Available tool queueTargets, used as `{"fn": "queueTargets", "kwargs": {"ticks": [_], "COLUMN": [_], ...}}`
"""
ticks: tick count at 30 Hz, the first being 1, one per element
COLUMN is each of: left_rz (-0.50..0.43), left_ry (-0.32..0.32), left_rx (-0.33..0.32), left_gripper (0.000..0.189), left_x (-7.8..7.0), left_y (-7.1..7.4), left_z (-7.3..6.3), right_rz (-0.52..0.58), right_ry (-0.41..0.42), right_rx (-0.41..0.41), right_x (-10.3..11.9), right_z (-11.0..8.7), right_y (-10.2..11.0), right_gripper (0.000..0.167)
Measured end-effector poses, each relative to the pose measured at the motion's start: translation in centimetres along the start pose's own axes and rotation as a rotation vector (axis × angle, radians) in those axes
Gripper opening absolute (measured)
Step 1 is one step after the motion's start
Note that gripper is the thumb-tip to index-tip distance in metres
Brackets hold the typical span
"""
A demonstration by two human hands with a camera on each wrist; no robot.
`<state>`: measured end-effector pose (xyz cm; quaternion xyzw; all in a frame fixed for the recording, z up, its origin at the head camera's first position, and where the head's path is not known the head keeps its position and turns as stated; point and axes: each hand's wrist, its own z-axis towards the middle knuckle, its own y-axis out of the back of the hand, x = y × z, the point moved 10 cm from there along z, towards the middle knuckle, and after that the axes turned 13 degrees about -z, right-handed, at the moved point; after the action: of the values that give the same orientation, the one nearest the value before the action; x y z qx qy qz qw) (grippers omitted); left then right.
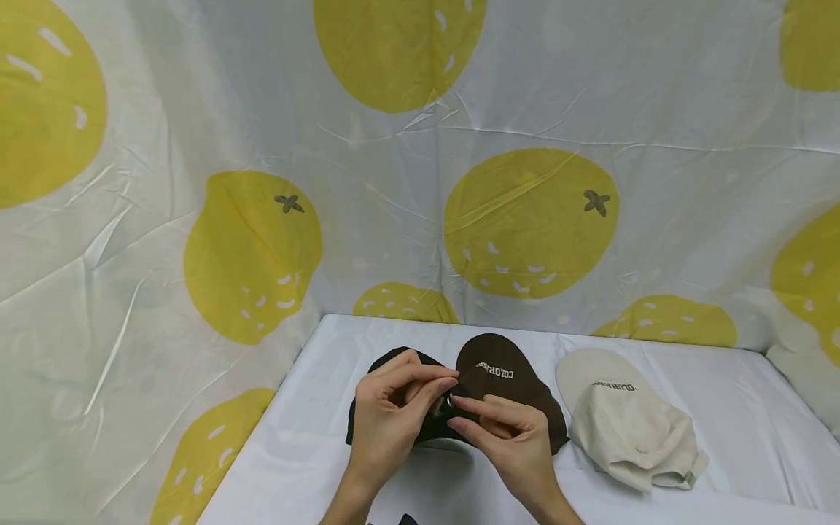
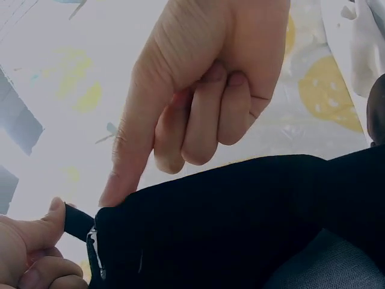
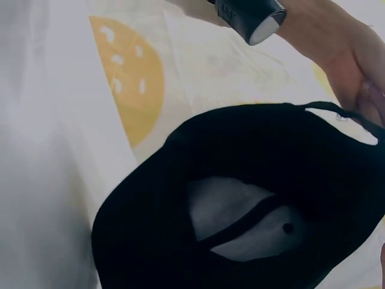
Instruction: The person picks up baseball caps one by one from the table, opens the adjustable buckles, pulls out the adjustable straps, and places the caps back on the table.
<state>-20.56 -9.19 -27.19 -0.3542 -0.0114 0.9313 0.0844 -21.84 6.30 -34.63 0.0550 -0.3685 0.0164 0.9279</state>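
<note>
The worktop (image 1: 282,437) is covered by a white cloth; above its middle, the black cap (image 2: 234,217) is between the two hands; the left hand (image 1: 389,408) pinches the end of its strap (image 2: 78,221); the right hand (image 1: 515,437) grips its edge close to this strap, index finger straight; just behind, a brown cap (image 1: 525,379) lies; to the right of it, a beige cap (image 1: 630,415) rests; farthest, a pale fabric (image 1: 380,204) with yellow lemons hangs around.
</note>
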Motion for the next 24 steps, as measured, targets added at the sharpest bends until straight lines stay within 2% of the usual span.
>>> {"fn": "queueTargets", "kwargs": {"ticks": [5, 15, 18, 24], "left_rz": [-0.016, -0.004, 0.015, -0.016], "left_ry": [0.011, 0.022, 0.032, 0.077], "left_rx": [0.003, 0.022, 0.024, 0.046], "left_gripper": [0.01, 0.008, 0.007, 0.004], "left_x": [0.2, 0.6, 0.8, 1.2], "left_y": [0.0, -0.4, -0.4, -0.6], "left_z": [0.1, 0.3, 0.3, 0.4], "right_rz": [-0.039, -0.095, -0.108, -0.122], "right_ry": [0.006, 0.045, 0.041, 0.022], "right_rx": [-0.037, -0.116, -0.123, -0.129], "right_x": [-0.1, -0.2, -0.3, -0.3], "right_z": [0.0, 0.1, 0.1, 0.1], "right_y": [0.3, 1.1, 1.2, 1.2], "right_gripper": [0.039, 0.028, 0.027, 0.028]}}
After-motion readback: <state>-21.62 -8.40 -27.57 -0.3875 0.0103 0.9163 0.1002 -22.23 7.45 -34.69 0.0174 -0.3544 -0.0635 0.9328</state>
